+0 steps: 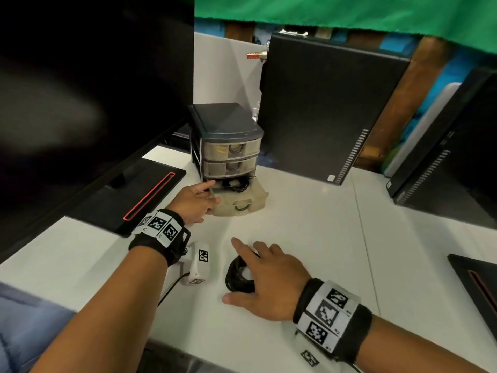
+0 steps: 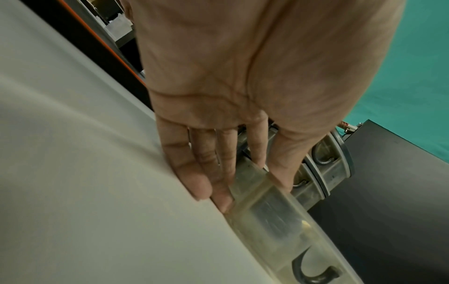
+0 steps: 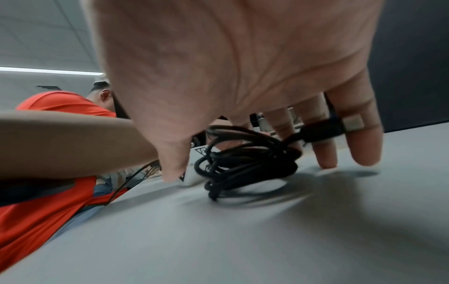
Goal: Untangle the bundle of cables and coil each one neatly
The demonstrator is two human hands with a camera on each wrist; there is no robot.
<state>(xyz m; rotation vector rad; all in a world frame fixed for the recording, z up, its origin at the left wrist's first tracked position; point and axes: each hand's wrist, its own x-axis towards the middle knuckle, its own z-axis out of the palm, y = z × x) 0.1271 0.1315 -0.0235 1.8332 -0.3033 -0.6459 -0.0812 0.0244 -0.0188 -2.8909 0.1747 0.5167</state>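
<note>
Right grip (image 1: 265,278) is wide, spread over a coiled black cable (image 1: 238,275) on the tabletop (image 1: 309,238); left grip (image 1: 195,201), fingers straight, rests against the open bottom drawer (image 1: 242,201). Judgement: stowing step; next, lift the coil into that drawer.

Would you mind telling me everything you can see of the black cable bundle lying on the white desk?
The black cable bundle is a thin, round, matte cord wound into several loose, uneven loops, more tangled than neat. It lies flat on the white desk, right of a small white marker-tagged box. One end carries a chunky black plug with a pale metal tip, raised across the fingers. The right hand is spread above it, fingers straight, fingertips reaching the desk; whether the palm touches the loops cannot be told.
</note>
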